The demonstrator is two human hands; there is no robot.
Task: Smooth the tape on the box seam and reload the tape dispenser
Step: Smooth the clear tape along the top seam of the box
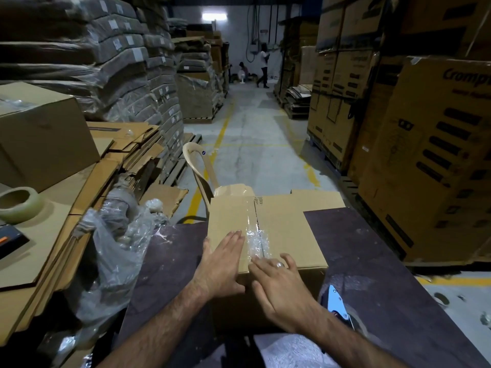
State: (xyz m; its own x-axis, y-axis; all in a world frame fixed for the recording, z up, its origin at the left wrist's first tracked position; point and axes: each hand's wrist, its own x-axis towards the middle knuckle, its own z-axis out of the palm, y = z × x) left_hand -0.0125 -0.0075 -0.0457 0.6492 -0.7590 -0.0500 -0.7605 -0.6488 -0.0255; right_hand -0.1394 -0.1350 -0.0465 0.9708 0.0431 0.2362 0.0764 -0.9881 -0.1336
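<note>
I see the box [268,229] on the dark table [372,251], bare tabletop to its right. My left hand [220,264] lies flat, open, beside the tape [255,235]; my right hand [279,282] presses fingertips on its near end, grasping nothing.

You have two hands on one box [279,221]: the left hand [221,264] and the right hand [279,285], both flat. One strip of tape [255,235] runs along its seam. One table [372,261] carries it. One tape roll [20,204] sits to your left. One chair [196,166] stands beyond the table. One closed carton [45,139] tops the flattened cardboard. One plastic bag [117,256] lies beside the table. Two people [263,66] are at the aisle's far end.
</note>
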